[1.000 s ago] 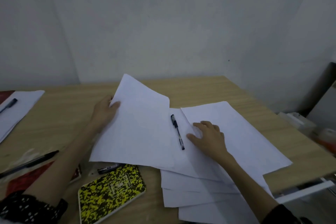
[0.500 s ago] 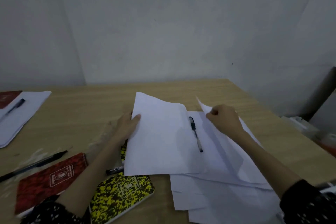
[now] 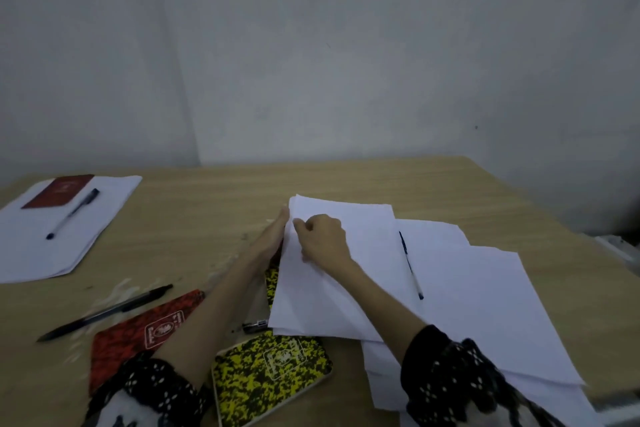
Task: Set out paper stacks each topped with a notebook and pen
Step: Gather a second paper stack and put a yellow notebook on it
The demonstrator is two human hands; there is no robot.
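A small pile of white sheets (image 3: 349, 274) lies at the table's centre. My left hand (image 3: 275, 236) holds its left edge, fingers under the paper. My right hand (image 3: 320, 236) rests on top near that edge, fingers curled and pinching a sheet. A blue pen (image 3: 410, 265) lies on the loose sheets (image 3: 485, 305) spread to the right. A yellow-black notebook (image 3: 273, 378) sits near the front edge, a second one partly hidden under the pile. A red notebook (image 3: 145, 329) and a black pen (image 3: 104, 312) lie at the left.
At the far left a finished paper stack (image 3: 41, 246) carries a dark red notebook (image 3: 59, 191) and a pen (image 3: 72, 213). A short black object (image 3: 254, 325) pokes out beneath the centre pile. The wooden table (image 3: 207, 211) ends at the right near a white object.
My right hand has crossed from the right-hand sheets to the left edge of the centre pile, bringing a sheet onto it. The view has shifted right and down.
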